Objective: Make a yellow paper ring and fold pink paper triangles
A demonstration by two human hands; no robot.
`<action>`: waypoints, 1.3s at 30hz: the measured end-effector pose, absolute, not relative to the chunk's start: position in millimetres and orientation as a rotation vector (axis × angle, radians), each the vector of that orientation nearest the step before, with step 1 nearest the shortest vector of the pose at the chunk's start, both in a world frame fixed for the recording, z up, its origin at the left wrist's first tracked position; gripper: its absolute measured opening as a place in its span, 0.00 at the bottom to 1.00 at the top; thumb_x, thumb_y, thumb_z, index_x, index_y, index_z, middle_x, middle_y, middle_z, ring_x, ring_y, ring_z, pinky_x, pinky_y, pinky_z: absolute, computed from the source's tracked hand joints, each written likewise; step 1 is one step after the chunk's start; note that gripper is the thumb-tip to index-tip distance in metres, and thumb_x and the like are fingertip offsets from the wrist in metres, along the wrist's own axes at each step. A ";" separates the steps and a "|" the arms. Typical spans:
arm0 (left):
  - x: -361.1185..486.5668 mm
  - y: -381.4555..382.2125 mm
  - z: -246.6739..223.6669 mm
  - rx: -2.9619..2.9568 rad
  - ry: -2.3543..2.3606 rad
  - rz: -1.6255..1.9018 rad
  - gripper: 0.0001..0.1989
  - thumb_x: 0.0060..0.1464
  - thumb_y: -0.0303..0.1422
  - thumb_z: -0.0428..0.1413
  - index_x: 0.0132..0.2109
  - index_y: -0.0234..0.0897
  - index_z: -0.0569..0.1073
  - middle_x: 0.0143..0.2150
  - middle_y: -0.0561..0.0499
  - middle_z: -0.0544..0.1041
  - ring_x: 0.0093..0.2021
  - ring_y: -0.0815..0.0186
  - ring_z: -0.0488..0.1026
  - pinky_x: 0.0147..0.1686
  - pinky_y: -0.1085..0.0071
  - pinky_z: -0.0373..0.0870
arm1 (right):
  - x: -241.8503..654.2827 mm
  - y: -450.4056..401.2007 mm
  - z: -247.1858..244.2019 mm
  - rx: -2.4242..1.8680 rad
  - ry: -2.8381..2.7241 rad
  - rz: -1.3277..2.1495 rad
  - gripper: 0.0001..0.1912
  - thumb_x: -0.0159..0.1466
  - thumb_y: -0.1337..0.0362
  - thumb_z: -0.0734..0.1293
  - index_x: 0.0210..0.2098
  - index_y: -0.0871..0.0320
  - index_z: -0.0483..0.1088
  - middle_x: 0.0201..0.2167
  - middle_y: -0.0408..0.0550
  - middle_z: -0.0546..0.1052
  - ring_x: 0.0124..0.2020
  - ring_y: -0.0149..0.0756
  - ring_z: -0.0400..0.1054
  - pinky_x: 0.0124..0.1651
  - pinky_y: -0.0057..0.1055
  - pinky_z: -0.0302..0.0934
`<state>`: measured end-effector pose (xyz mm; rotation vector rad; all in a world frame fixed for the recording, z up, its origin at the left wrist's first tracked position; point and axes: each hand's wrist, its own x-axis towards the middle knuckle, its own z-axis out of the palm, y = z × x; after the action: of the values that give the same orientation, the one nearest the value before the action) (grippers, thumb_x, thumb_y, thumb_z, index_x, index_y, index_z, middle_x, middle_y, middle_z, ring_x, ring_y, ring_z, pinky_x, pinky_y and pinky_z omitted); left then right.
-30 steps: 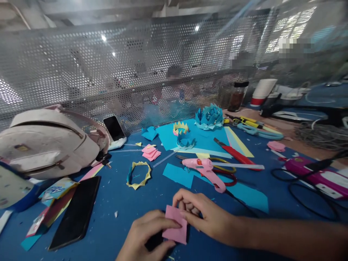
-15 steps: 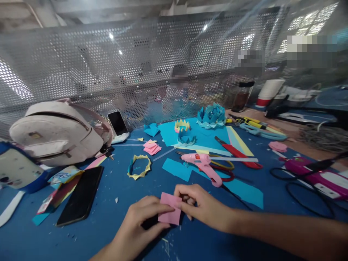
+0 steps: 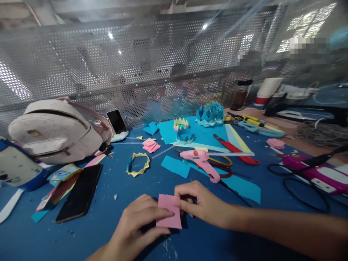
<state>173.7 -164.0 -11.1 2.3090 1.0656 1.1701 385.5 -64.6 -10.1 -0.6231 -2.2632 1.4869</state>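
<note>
A small pink paper square (image 3: 168,203) is held between my two hands just above the blue table. My left hand (image 3: 141,221) grips its left side, with fingers across the front and the thumb at the lower edge. On the right edge, my right hand (image 3: 197,203) pinches the paper between thumb and curled fingers. Beyond the hands lie a pink glue gun (image 3: 199,161) with a clear glue stick in it, cut blue paper strips (image 3: 175,166), a yellow-and-blue zigzag paper ring (image 3: 138,165) and a stack of pink folded papers (image 3: 150,145).
Left are a black phone (image 3: 80,194), a pale backpack (image 3: 56,130) and a blue-and-white container (image 3: 19,165). Red-handled scissors (image 3: 223,166), a red cutter (image 3: 236,150), a blue paper flower (image 3: 210,114) and a magenta power strip (image 3: 315,172) with a black cable lie ahead and right.
The pink paper has tilted and moved slightly, and more of its face shows. My left hand has shifted a little left; my right hand still pinches the edge.
</note>
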 end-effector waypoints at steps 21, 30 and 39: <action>160.0 -158.1 -0.2 2.329 1.158 1.211 0.12 0.60 0.38 0.61 0.49 0.41 0.78 0.40 0.49 0.82 0.40 0.65 0.78 0.41 0.70 0.71 | 384.2 -61.6 -3.0 -0.656 -2.515 1.061 0.19 0.70 0.56 0.61 0.24 0.59 0.61 0.20 0.38 0.62 0.23 0.27 0.55 0.27 0.26 0.45; 170.3 -165.7 -4.7 2.800 0.982 1.063 0.04 0.61 0.27 0.59 0.43 0.40 0.75 0.35 0.52 0.82 0.30 0.68 0.75 0.32 0.68 0.62 | 388.1 -70.6 18.3 -0.562 -2.704 0.799 0.13 0.71 0.63 0.60 0.29 0.57 0.62 0.29 0.42 0.68 0.32 0.33 0.61 0.35 0.29 0.49; 178.4 -176.0 0.0 3.165 1.018 0.934 0.12 0.68 0.34 0.50 0.43 0.33 0.76 0.27 0.52 0.79 0.24 0.67 0.70 0.27 0.67 0.62 | 385.7 -67.8 20.3 -0.394 -3.049 0.379 0.07 0.71 0.66 0.61 0.36 0.57 0.66 0.32 0.44 0.71 0.34 0.36 0.64 0.32 0.32 0.51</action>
<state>178.4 -176.0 0.0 3.1646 1.0183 0.9337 385.7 -67.8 20.3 -0.3941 -3.0486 0.3789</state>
